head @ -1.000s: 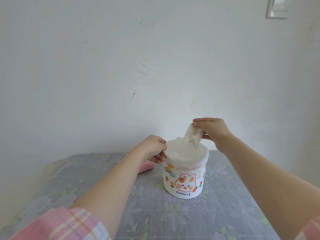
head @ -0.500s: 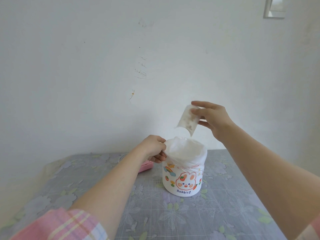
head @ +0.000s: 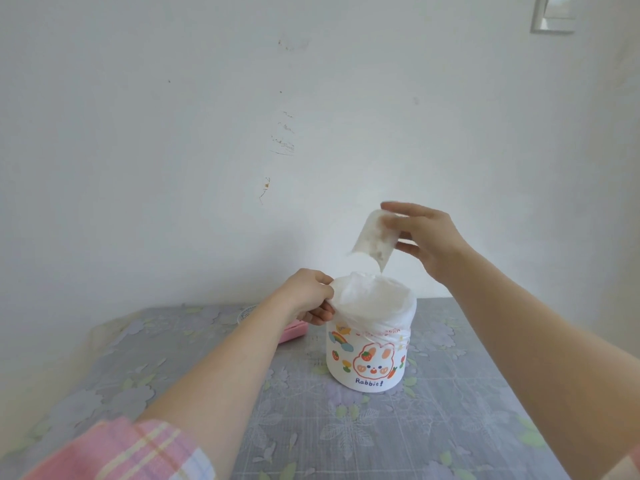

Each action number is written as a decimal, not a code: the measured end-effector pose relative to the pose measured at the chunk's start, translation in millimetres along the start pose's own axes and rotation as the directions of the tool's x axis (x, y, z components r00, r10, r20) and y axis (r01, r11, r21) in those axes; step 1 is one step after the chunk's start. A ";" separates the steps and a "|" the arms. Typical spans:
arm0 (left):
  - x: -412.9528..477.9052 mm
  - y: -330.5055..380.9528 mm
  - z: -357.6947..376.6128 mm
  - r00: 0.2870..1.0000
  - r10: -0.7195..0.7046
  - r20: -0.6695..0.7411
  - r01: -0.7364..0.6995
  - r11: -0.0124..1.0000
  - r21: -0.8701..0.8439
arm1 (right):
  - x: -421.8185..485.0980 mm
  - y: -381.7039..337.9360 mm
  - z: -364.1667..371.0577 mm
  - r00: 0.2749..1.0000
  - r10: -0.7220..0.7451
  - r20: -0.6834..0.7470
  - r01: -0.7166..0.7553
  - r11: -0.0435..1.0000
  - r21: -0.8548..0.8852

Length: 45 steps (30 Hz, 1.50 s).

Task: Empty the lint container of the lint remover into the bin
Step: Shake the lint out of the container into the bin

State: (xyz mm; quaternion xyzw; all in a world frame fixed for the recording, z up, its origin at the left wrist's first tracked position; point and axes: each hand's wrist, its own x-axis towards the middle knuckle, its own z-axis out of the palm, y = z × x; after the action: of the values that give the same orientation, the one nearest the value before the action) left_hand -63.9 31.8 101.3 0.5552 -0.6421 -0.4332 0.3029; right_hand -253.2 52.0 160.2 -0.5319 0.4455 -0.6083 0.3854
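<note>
A small white bin (head: 367,362) with a rabbit drawing and a white bag liner stands on the table. My left hand (head: 308,296) grips the liner at the bin's left rim. My right hand (head: 422,237) holds the clear lint container (head: 372,242) tilted above the bin, its open end pointing down toward the liner. Bits of lint show inside the container. The pink lint remover (head: 294,332) lies behind my left wrist, mostly hidden.
The table (head: 450,427) has a grey floral cloth and stands against a white wall. A round white mesh part (head: 247,313) lies near the pink lint remover at the back left. A window frame (head: 554,13) sits at the top right.
My right hand has lifted the lint container from inside the bin's mouth to a short way above it. My left hand has stayed on the rim.
</note>
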 end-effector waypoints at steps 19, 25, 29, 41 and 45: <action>-1.1 0.0 0.7 1.000 -0.003 -0.003 0.003 1.000 -0.014 | 3.3 19.8 -7.4 0.982 0.162 -0.099 -0.164 0.986 -0.019; -0.7 0.0 0.8 1.000 -0.005 -0.001 0.005 1.000 -0.014 | 7.8 16.9 -7.4 0.970 0.215 -0.113 -0.213 0.977 0.033; -0.5 0.0 0.9 1.000 -0.001 -0.003 0.001 1.000 -0.013 | 8.7 16.1 -7.8 0.969 0.219 -0.113 -0.216 0.975 0.043; -0.3 -0.6 0.6 1.000 -0.003 -0.004 0.003 1.000 -0.015 | 6.9 19.8 -8.1 0.976 0.187 -0.108 -0.191 0.981 -0.026; -0.1 -0.2 0.7 1.000 -0.001 -0.006 0.001 1.000 -0.015 | 6.9 21.6 -7.4 0.974 0.202 -0.098 -0.202 0.979 0.011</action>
State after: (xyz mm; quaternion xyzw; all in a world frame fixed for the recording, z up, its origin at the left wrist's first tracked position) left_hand -64.3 32.0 100.8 0.5548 -0.6377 -0.4362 0.3087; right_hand -261.5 39.8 141.4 -0.4529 0.5153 -0.5918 0.4232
